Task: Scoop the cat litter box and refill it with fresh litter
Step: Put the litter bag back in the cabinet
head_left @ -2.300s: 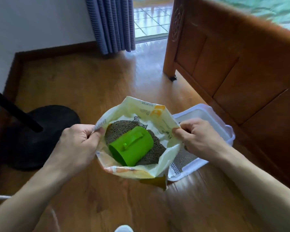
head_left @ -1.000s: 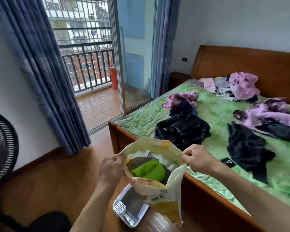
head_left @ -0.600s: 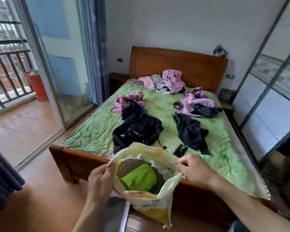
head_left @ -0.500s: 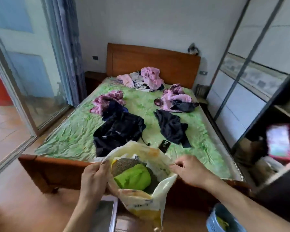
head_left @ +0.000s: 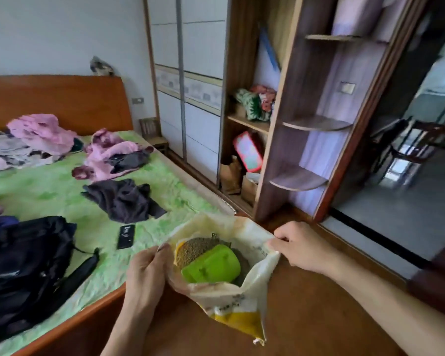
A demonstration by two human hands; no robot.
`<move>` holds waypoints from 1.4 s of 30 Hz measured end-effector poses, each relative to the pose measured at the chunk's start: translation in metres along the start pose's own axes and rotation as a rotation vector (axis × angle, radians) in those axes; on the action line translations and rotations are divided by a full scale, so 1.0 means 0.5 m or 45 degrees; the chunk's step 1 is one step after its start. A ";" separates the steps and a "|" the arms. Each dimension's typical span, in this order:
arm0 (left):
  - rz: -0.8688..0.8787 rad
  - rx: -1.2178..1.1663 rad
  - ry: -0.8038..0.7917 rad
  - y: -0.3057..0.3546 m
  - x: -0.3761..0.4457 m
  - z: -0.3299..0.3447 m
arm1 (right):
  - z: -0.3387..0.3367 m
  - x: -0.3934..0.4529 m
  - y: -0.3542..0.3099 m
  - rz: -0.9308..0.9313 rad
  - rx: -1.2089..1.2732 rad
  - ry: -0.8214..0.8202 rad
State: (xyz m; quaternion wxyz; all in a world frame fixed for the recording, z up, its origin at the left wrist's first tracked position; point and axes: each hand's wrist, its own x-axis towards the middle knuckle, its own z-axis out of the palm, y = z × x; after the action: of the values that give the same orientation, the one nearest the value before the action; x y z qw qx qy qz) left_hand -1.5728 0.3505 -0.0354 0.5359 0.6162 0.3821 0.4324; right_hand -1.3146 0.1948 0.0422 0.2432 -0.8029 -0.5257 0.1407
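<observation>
I hold an open cream and yellow litter bag [head_left: 231, 301] in the air with both hands. My left hand [head_left: 147, 271] grips the left side of its mouth. My right hand [head_left: 301, 246] pinches the right edge. Inside the bag lies grey-brown granular litter [head_left: 193, 249] with a bright green scoop [head_left: 212, 265] resting on top of it. The litter box is out of view.
A bed with a green sheet [head_left: 49, 191] lies at the left, covered with clothes, a black bag [head_left: 23, 268] and a phone [head_left: 126, 236]. A wooden wardrobe with open shelves [head_left: 288, 129] stands ahead. At the right a doorway [head_left: 409, 176] opens onto a grey floor.
The view has swung right, from the floor and litter box past the balcony door and bed to the wardrobe and doorway. The bag was lifted off the floor and stays held in both hands.
</observation>
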 end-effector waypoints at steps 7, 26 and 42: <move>-0.100 -0.044 -0.274 0.041 -0.024 0.274 | -0.130 -0.117 0.223 0.253 0.163 0.129; -0.029 -0.084 -0.553 0.143 -0.041 0.886 | -0.411 -0.214 0.671 0.464 0.546 0.491; 0.018 -0.091 -0.667 0.050 0.303 1.227 | -0.537 0.140 0.894 0.684 0.318 0.548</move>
State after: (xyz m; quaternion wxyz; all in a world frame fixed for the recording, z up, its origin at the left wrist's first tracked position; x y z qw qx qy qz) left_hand -0.9437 0.2864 -0.0236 0.6350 0.6905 0.2104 0.2752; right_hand -0.8099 0.0462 0.0299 0.3988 -0.8877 -0.2117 0.0904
